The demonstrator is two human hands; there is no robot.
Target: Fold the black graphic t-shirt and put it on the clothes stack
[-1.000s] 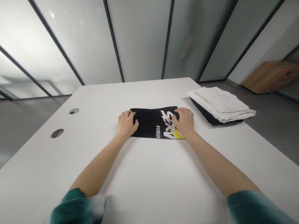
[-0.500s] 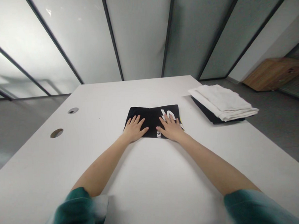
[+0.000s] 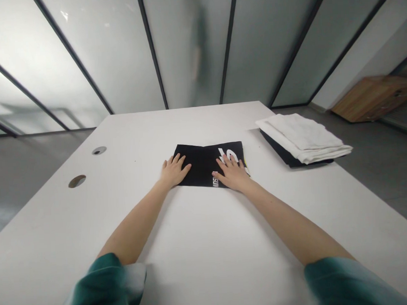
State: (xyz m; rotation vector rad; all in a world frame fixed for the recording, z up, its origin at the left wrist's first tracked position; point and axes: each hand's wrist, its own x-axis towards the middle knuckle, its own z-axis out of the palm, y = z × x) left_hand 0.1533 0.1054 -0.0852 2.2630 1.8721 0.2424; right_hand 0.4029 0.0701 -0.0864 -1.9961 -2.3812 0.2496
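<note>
A folded black garment (image 3: 200,164) with white printed lettering lies flat on the white table (image 3: 201,234). My left hand (image 3: 173,171) rests at its left edge, fingers spread, partly on the cloth and partly over the tabletop. On the right part of the garment, my right hand (image 3: 234,172) lies palm down with its fingers apart, covering some of the print. A bit of yellow shows along the cloth's right edge. Neither hand grips anything.
A stack of folded white cloth (image 3: 301,136) on black cloth (image 3: 278,151) sits at the table's right edge. Two round holes pierce the tabletop at left. Frosted glass panels (image 3: 184,49) stand behind, with a blurred figure beyond. A wooden cabinet (image 3: 374,98) is at far right.
My left hand has slid left to the garment's left edge, uncovering more of the black cloth. My right hand has stayed in place. A blurred figure has appeared behind the glass.
</note>
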